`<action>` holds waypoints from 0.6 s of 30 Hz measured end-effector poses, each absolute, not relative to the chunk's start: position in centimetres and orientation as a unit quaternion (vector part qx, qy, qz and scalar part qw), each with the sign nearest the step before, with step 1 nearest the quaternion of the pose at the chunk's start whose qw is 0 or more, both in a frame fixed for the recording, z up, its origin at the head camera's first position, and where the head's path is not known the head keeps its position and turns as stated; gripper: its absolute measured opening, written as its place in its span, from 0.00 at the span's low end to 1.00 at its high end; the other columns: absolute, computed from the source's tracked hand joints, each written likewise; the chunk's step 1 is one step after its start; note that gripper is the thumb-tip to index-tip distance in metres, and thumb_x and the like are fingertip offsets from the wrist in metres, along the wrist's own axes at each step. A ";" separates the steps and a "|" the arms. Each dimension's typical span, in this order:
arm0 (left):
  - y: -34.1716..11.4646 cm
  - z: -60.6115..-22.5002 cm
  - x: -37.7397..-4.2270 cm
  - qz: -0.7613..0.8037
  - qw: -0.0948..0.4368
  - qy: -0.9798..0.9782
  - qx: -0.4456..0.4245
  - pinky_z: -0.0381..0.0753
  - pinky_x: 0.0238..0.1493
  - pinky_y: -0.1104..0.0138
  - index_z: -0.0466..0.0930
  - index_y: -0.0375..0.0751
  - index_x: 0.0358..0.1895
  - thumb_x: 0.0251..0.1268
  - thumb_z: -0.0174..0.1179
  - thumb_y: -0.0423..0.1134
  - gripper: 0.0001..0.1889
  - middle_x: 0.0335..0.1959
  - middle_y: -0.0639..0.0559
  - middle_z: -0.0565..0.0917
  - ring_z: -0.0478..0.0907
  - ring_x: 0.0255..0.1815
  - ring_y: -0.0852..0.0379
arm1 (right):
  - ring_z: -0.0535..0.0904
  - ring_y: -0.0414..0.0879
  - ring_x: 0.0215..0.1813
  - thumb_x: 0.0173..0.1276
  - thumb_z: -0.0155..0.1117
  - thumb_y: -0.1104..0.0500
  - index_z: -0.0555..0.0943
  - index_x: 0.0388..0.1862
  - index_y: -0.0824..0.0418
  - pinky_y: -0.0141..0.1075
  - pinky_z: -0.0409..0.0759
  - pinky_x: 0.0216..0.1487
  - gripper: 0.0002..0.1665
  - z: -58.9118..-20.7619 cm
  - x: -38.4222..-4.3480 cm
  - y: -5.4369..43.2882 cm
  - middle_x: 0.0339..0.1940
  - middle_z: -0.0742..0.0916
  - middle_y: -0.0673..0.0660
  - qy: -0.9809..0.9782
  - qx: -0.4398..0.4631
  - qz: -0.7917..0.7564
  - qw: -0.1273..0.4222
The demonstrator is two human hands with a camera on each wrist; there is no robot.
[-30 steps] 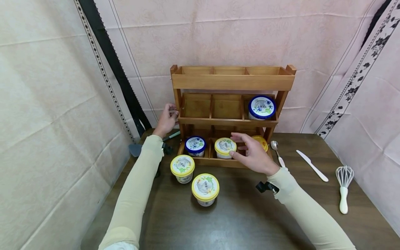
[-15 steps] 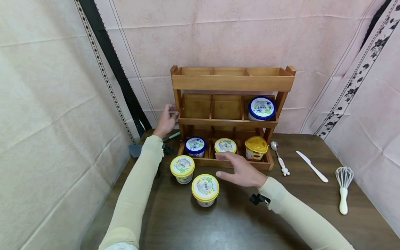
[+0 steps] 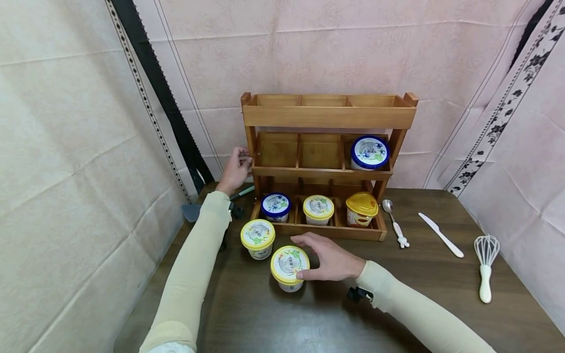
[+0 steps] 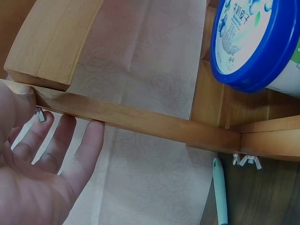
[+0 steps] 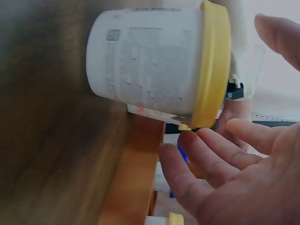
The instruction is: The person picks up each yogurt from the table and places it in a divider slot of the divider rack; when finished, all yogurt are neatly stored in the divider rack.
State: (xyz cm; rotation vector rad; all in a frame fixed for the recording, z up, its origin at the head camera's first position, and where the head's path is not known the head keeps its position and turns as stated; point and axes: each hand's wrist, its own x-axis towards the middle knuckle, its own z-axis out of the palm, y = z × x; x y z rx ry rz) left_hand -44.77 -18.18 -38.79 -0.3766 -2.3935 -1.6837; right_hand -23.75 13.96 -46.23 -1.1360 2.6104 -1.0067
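My left hand (image 3: 237,169) is at the left side of the wooden rack (image 3: 328,117). The left wrist view shows its thumb and fingers (image 4: 89,150) gripping the slim side post (image 4: 140,122). My right hand (image 3: 331,257) reaches around the right of the front yellow-lidded tub (image 3: 290,264), which stands upright on the table. In the right wrist view its spread fingers (image 5: 211,164) are by the yellow lid (image 5: 215,65), with the thumb apart from it. Another yellow-lidded tub (image 3: 258,238) stands just behind to the left.
The bottom tier holds a blue-lidded tub (image 3: 276,206), a yellow-lidded tub (image 3: 318,209) and a yellow domed-lid tub (image 3: 362,209). A larger blue-lidded tub (image 3: 370,152) sits above. Rightward lie a spoon (image 3: 396,223), a knife (image 3: 441,234) and a whisk (image 3: 486,264).
My right hand has left the middle tub in the bottom tier and come forward and left to the front tub on the table. The left hand stays put.
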 end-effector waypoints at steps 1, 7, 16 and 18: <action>-18.2 -38.8 -44.8 -0.568 0.095 -0.807 -0.127 0.85 0.63 0.43 0.64 0.46 0.70 0.88 0.47 0.40 0.16 0.71 0.43 0.70 0.75 0.69 0.44 | 0.77 0.45 0.72 0.62 0.78 0.32 0.69 0.80 0.49 0.50 0.81 0.71 0.53 -46.4 -23.7 13.9 0.74 0.78 0.51 0.863 -0.377 -0.331 0.063; -18.0 -38.8 -44.8 -0.568 0.097 -0.807 -0.129 0.86 0.62 0.44 0.64 0.45 0.70 0.88 0.47 0.39 0.16 0.71 0.43 0.70 0.76 0.69 0.44 | 0.75 0.41 0.71 0.60 0.80 0.32 0.67 0.81 0.50 0.49 0.78 0.73 0.56 -47.5 -23.6 13.6 0.72 0.78 0.46 0.861 -0.387 -0.321 0.076; -18.0 -38.9 -44.9 -0.573 0.097 -0.804 -0.127 0.86 0.62 0.43 0.63 0.45 0.71 0.88 0.47 0.39 0.16 0.71 0.42 0.70 0.75 0.69 0.44 | 0.75 0.44 0.72 0.57 0.82 0.33 0.63 0.83 0.52 0.51 0.77 0.74 0.62 -47.6 -23.6 13.2 0.74 0.78 0.50 0.869 -0.374 -0.310 0.095; -18.0 -38.9 -44.9 -0.572 0.096 -0.805 -0.127 0.86 0.62 0.43 0.63 0.45 0.71 0.88 0.47 0.40 0.16 0.71 0.43 0.70 0.75 0.69 0.44 | 0.75 0.45 0.72 0.56 0.83 0.34 0.63 0.83 0.52 0.52 0.77 0.74 0.62 -47.6 -23.6 13.1 0.74 0.78 0.51 0.871 -0.366 -0.312 0.101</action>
